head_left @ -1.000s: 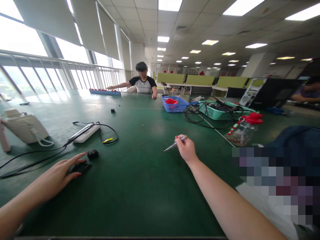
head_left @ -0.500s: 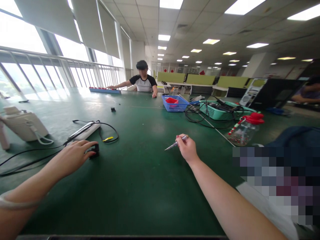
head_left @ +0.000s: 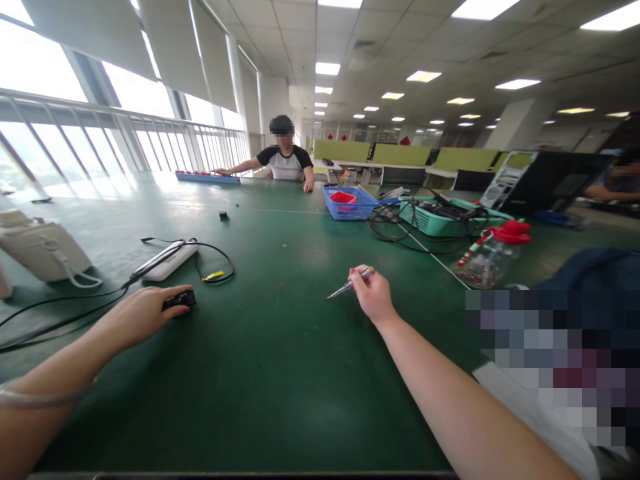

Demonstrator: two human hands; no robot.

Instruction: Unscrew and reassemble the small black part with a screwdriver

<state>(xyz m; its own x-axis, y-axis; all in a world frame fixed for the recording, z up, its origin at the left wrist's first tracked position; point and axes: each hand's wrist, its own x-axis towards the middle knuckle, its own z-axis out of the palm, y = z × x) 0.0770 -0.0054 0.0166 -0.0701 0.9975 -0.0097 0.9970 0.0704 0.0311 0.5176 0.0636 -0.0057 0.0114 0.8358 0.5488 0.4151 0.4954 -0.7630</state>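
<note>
My left hand [head_left: 145, 312] is closed around a small black block [head_left: 186, 299], thumb on the near side and fingers over the top, down by the green table [head_left: 280, 373]. What the block is, I cannot make out. On the right, my right hand [head_left: 373, 292] grips a slim screwdriver [head_left: 341, 290] with a thin metal shaft and a partly clear handle. Its tip points left and a little down, above the table and well apart from the block. Just beyond my left hand lies a white power bank-like slab [head_left: 170, 261] with a black cable [head_left: 226, 255] across it.
A beige bag-like case [head_left: 45, 250] stands at left. Farther off are a small black piece [head_left: 224, 216], a blue basket [head_left: 349, 208], a green basket [head_left: 435, 223] with cables, and a red-lidded bottle [head_left: 493, 257]. A person [head_left: 285, 160] sits across the table.
The black block has gone from standing upright to lying lower under my left hand, whose fingers have closed over it. My right hand and the screwdriver have barely moved.
</note>
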